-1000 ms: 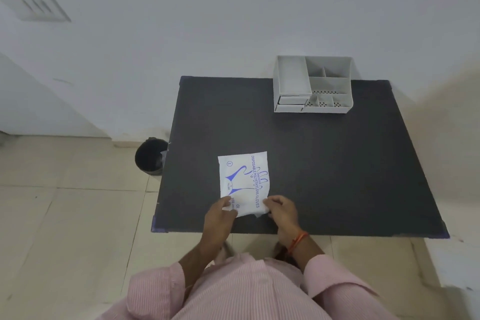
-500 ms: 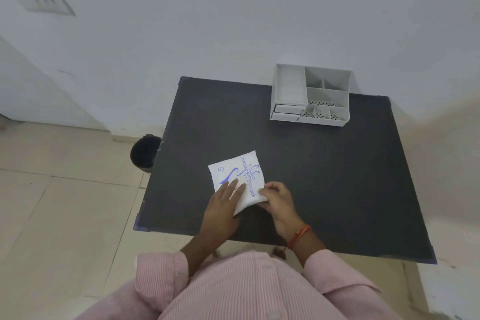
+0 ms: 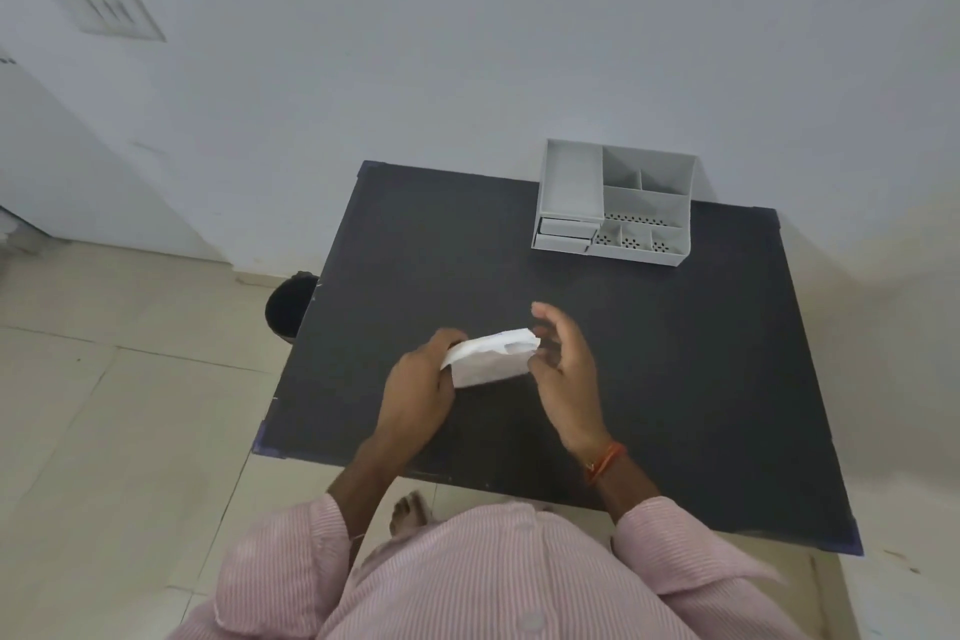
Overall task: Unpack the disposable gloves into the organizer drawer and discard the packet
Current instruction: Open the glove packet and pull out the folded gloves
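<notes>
The white glove packet (image 3: 491, 359) is lifted off the black table (image 3: 675, 353) and held between both hands above its front half. My left hand (image 3: 418, 390) grips the packet's left end. My right hand (image 3: 563, 369) pinches its right end with thumb and lower fingers, the other fingers spread upward. The packet's printed face is turned away; its top edge looks slightly parted. The grey organizer (image 3: 615, 203) stands at the table's back right, with two small drawers (image 3: 566, 233) on its front left, both pushed in.
A black bin (image 3: 288, 307) stands on the tiled floor just left of the table's left edge. A white wall runs directly behind the table. My bare foot (image 3: 408, 512) shows under the table's front edge.
The packet lay flat on the table under both hands; it has been picked up and turned on edge, and both hands have moved up and away from the front edge.
</notes>
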